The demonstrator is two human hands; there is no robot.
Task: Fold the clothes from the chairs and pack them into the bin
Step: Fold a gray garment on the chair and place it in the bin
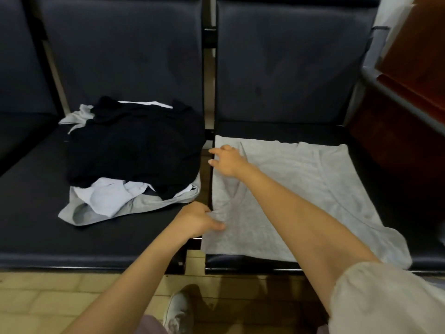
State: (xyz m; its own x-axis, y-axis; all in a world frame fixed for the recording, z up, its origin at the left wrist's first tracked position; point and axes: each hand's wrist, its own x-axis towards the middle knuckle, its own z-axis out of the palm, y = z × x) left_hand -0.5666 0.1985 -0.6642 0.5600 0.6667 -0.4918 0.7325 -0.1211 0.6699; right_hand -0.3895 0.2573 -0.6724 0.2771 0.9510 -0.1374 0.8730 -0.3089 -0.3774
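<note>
A light grey T-shirt [289, 189] lies spread flat on the seat of the right chair [277, 132], its cloth mostly smooth with a few long creases, and one short sleeve spilling over the front right edge of the seat. The left hand [199, 219] pinches a bunched fold of the shirt at its left edge, near the front of the seat. The right hand [226, 162] reaches across to the same edge further back, fingers spread and mostly straight on the cloth. The hands are apart. On the left chair [36, 213] sits a loose pile: a black garment [134, 150] on top, a pale blue shirt [108, 196] and what looks like another grey piece [144, 206] beneath it.
</note>
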